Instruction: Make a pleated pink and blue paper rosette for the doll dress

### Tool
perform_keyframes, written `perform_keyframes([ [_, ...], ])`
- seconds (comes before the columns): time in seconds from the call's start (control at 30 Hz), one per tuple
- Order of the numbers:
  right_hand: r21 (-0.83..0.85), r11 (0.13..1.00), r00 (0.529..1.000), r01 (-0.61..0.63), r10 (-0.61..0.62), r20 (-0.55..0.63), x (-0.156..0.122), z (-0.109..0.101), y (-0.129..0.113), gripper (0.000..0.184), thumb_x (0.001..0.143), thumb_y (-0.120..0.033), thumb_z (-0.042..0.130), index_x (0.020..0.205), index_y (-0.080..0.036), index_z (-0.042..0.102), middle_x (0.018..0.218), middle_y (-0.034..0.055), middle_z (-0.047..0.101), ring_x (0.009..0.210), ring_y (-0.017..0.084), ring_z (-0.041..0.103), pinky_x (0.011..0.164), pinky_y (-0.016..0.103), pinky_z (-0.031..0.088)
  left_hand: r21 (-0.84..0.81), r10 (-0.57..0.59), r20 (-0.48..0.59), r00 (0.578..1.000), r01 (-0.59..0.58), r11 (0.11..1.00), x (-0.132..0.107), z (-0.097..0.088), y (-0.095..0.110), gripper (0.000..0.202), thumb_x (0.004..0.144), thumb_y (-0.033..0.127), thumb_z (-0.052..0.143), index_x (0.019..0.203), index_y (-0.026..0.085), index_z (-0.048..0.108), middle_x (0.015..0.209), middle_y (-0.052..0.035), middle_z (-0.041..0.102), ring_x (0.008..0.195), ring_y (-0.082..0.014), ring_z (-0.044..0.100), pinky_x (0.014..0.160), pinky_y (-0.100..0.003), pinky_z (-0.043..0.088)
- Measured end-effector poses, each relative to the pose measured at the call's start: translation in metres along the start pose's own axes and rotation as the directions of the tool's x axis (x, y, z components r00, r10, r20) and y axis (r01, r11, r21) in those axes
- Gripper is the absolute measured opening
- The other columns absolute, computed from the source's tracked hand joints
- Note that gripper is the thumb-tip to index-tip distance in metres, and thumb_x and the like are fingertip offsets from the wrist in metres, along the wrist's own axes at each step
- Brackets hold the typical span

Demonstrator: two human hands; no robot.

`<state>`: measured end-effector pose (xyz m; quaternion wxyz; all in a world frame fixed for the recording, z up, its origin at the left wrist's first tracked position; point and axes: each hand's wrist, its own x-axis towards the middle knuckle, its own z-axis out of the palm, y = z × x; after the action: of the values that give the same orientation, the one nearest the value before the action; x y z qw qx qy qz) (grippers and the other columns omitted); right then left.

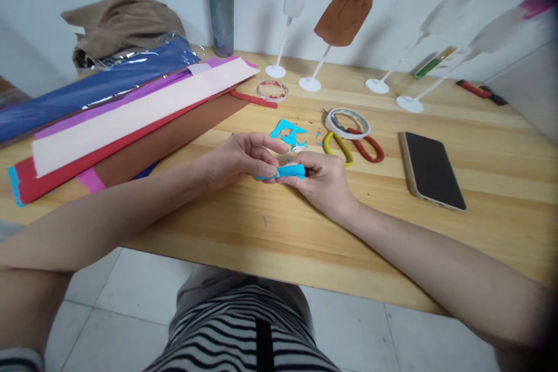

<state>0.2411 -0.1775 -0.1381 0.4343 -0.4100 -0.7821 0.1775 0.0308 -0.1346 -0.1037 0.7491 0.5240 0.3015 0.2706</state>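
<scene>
A small folded strip of bright blue crepe-like paper [291, 171] is held between my hands above the front half of the table. My left hand [246, 157] pinches its left end between thumb and fingers. The fingers of my right hand [325, 180] are closed round its right end, where something dark shows that I cannot make out. Just beyond my hands lie cut blue paper scraps [288, 131]. Scissors with one yellow and one red handle [368, 150] rest to the right of the scraps, with a roll of white tape [349, 123] lying over them.
Stacked sheets of coloured paper [143, 110] spread over the left side, near a grey bottle [220, 6]. A phone [431, 170] lies at right. Stands with white round bases [310, 83] hold wrapped paper shapes along the wall. A clear tape roll [272, 91] sits farther back.
</scene>
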Motion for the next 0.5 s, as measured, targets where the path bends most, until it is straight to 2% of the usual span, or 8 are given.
perform_keyframes([
  [0.1,-0.136,0.978,0.987,0.159,-0.158,0.017,0.002,-0.006,0.005,0.045,0.097,-0.054,0.068,0.064,-0.024,0.061,0.059,0.0004,0.06,0.053,0.014,0.051,0.052,0.031,0.038,0.041,-0.08,0.038,0.996,0.078,0.996,0.0,-0.002,-0.001,0.039,0.055,0.01,0.088,0.092,0.017,0.077,0.068,0.0001,0.076,0.063,-0.0158,0.072,0.065,-0.027,0.054],
  [0.2,-0.24,0.923,0.954,0.3,-0.297,0.048,0.001,-0.01,0.011,0.038,0.1,-0.053,0.062,0.074,-0.027,0.069,0.06,0.001,0.058,0.056,0.017,0.053,0.057,0.034,0.038,0.072,-0.138,0.035,0.99,0.135,0.988,-0.001,-0.003,-0.001,0.039,0.056,0.009,0.088,0.093,0.016,0.076,0.068,-0.001,0.076,0.063,-0.017,0.073,0.063,-0.028,0.054],
  [0.37,-0.341,0.839,0.903,0.424,-0.418,0.094,-0.004,-0.012,0.014,0.035,0.106,-0.052,0.053,0.092,-0.028,0.076,0.07,0.0043,0.066,0.064,0.019,0.058,0.062,0.036,0.041,0.138,-0.154,0.094,0.984,0.141,0.98,0.0,-0.005,0.0,0.043,0.055,0.011,0.09,0.096,0.017,0.076,0.067,-0.0001,0.077,0.06,-0.0153,0.072,0.062,-0.026,0.054],
  [0.5,-0.436,0.728,0.839,0.529,-0.527,0.139,-0.003,-0.014,0.012,0.035,0.108,-0.046,0.05,0.091,-0.026,0.075,0.07,0.0041,0.066,0.065,0.018,0.057,0.061,0.036,0.04,0.187,-0.148,0.159,0.976,0.117,0.975,0.002,-0.008,0.0,0.046,0.056,0.012,0.089,0.1,0.018,0.075,0.068,0.0004,0.077,0.059,-0.0141,0.07,0.059,-0.024,0.051],
])
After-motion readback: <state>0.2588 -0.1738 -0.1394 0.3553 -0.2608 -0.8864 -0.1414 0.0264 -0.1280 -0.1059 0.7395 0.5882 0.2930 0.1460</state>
